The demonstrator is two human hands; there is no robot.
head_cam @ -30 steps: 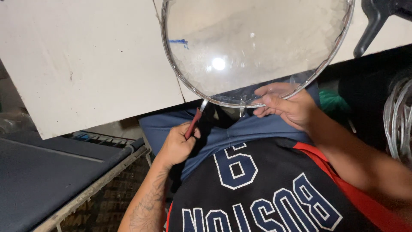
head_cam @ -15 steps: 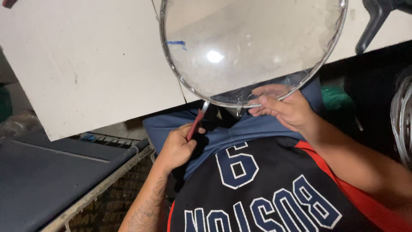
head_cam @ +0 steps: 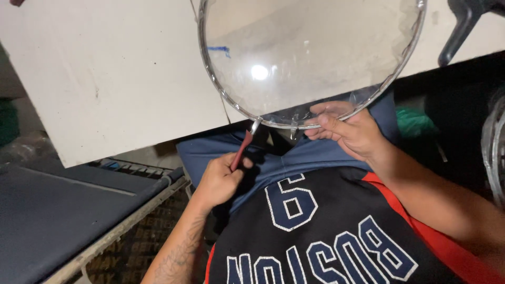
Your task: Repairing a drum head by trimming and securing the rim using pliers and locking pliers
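Fingers of left hand curled tight round red handle of small tool, metal tip touching lower rim of round clear cover just above. Fingers of right hand pinch same rim from below, thumb on top. Cover rests against white board beyond fingertips. Black clamp handle far right.
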